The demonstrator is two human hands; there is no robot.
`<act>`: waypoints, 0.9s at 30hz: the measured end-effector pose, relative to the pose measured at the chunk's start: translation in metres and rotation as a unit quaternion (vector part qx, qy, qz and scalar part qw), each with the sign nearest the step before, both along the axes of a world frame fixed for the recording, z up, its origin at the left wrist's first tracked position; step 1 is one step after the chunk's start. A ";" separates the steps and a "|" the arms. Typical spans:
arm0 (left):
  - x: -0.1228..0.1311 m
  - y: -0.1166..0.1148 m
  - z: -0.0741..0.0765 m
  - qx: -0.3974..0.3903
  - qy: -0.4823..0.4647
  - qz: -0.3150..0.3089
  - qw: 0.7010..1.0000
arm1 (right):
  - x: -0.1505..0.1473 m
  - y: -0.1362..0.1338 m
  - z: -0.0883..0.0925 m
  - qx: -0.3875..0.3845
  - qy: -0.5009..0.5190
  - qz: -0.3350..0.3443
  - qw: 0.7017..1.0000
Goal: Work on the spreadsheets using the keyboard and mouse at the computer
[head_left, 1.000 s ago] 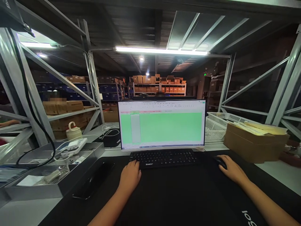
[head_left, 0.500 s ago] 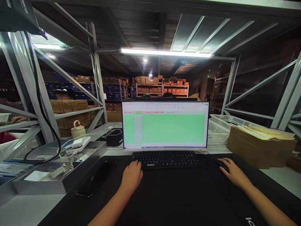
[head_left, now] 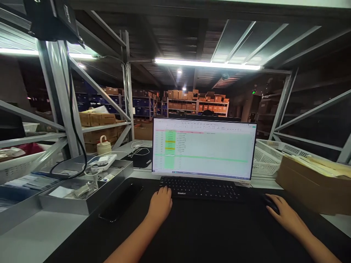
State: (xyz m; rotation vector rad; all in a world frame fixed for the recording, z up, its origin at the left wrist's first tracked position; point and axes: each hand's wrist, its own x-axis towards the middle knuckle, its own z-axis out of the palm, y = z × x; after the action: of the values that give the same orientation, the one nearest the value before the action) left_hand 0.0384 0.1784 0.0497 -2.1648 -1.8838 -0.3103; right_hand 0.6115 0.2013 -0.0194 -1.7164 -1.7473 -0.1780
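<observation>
My left hand (head_left: pixel 161 202) rests at the left end of the black keyboard (head_left: pixel 203 189), its fingertips on the lower-left keys and its fingers slightly bent. At the right, my right hand (head_left: pixel 282 212) is wrapped over the black mouse (head_left: pixel 270 203) on the black desk mat (head_left: pixel 208 230). Behind the keyboard stands a monitor (head_left: pixel 204 149) showing a spreadsheet with a green column, a few yellow cells and a green row band. The text on it is too small to read.
A dark phone (head_left: pixel 120 202) lies on the mat at left, beside grey trays (head_left: pixel 82 202) with packets and a white power strip (head_left: pixel 104 163). A cream bottle (head_left: pixel 104 147) stands behind. At right are a cardboard box (head_left: pixel 309 186) and white baskets (head_left: pixel 264 159). Metal posts frame the desk.
The view has turned left, so things sit further right. On the monitor, a mostly green sheet has given way to rows of entries with a green column. Both hands keep their places.
</observation>
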 end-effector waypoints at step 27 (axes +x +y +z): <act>0.002 0.002 -0.001 -0.007 0.047 0.005 0.999 | -0.018 -0.020 0.028 -0.033 -0.035 -0.031 0.998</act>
State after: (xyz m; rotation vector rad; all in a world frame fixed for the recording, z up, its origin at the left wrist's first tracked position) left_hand 0.0406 0.1806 0.0491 -2.1388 -1.8504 -0.1912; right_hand 0.5939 0.1816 0.0081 -1.8335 -1.7692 -0.2123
